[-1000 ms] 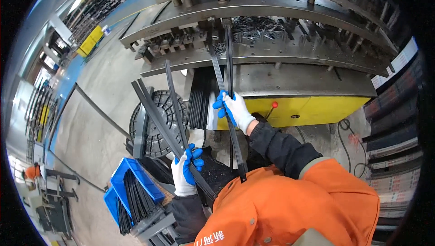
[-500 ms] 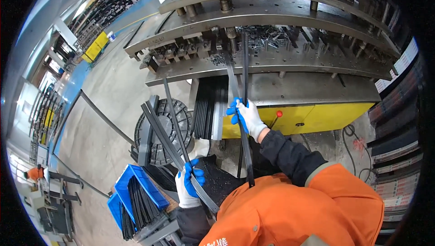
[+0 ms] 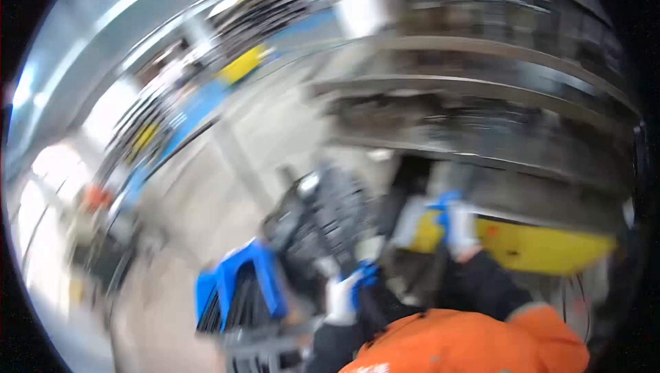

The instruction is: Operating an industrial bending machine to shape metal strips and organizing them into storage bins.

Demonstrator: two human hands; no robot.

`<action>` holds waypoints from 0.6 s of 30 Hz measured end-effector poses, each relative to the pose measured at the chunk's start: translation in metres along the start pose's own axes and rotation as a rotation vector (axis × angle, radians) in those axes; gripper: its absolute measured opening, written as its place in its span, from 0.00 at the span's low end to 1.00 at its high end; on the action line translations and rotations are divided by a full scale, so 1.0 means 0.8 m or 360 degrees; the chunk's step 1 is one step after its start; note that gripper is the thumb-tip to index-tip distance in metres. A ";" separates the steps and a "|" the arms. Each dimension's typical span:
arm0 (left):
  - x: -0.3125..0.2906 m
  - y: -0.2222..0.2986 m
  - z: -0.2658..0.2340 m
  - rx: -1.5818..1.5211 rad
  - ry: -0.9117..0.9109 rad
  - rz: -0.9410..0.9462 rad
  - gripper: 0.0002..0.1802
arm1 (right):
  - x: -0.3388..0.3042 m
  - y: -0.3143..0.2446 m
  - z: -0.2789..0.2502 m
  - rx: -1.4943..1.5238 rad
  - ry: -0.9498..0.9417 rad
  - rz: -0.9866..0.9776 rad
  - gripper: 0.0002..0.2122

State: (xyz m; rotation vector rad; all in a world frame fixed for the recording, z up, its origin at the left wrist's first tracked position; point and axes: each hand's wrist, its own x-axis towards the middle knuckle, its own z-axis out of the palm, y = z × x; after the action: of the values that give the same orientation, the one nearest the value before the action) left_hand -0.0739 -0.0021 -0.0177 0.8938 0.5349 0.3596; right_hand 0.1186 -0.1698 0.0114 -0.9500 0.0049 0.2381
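Motion smears the whole picture. My left hand, in a white glove with blue fingers, is low in the middle, just below a dark round slotted stand with long dark strips across it. Whether its fingers grip any strip is too blurred to tell. My right hand, gloved alike, is raised before the yellow cabinet front under the press. Its blue fingers point up and left, near a pale stack of strips. No strip stands out clearly in that hand.
Blue bins holding dark strips stand at the lower left, on a grey frame. The large multi-plate metal press fills the upper right. Far left, a blurred figure in orange is beside machinery.
The view has swung, so press, stand and bins now sit farther right and lower. The long strips earlier gripped in both hands no longer show clearly through the blur.
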 end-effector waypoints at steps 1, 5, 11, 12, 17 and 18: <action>0.008 -0.007 -0.010 0.0068 -0.0001 0.0044 0.19 | 0.007 -0.010 -0.017 0.0271 -0.0564 0.0160 0.07; 0.022 -0.028 -0.037 -0.0386 -0.0177 0.0053 0.24 | 0.065 0.026 -0.047 -0.0327 -0.0136 -0.0181 0.09; -0.018 0.001 -0.070 -0.0571 -0.0266 0.0124 0.25 | 0.053 0.052 0.003 -0.0408 -0.0386 -0.0007 0.13; -0.021 0.003 -0.064 -0.0586 -0.0270 0.0146 0.25 | 0.061 0.051 0.006 -0.0417 -0.0410 -0.0018 0.13; -0.059 0.020 -0.055 -0.0846 -0.0120 -0.0097 0.22 | 0.050 0.050 0.024 -0.0315 -0.0597 0.0101 0.13; -0.064 0.018 -0.062 -0.0811 -0.0119 -0.0086 0.21 | 0.038 0.048 0.032 -0.0356 -0.0574 0.0065 0.13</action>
State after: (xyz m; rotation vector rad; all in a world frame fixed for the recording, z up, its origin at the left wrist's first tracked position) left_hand -0.1452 0.0117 -0.0164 0.3982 0.3716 0.3886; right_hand 0.1374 -0.1216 -0.0080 -1.1185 -0.3401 0.4524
